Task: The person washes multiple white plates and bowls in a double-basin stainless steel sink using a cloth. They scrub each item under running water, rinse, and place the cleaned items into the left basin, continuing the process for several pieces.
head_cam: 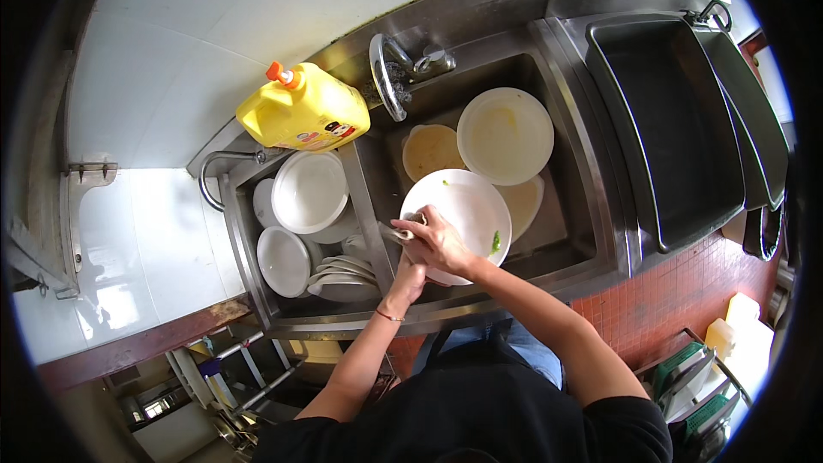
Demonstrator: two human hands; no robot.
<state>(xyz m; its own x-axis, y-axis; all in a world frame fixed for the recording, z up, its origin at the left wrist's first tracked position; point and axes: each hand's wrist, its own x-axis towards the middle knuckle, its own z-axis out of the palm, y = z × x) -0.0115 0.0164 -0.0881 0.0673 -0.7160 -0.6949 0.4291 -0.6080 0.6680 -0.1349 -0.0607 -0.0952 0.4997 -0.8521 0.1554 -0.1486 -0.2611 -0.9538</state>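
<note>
A white plate (469,212) with green leafy scraps on it is held over the front of the right-hand sink basin. My left hand (411,276) grips its near left rim, partly covered by my other hand. My right hand (443,244) presses a light cloth (405,231) against the plate's left edge; most of the cloth is hidden by the fingers. Beneath and behind the plate lie a stained white bowl (506,135), a dish with brownish residue (432,151) and another soiled dish (522,206).
In the left basin sit white bowls (310,193) and several stacked plates (344,276). A yellow detergent jug (308,109) with an orange pump stands behind the divider. A chrome faucet (389,77) arches over the right basin. Dark tubs (669,128) occupy the right side.
</note>
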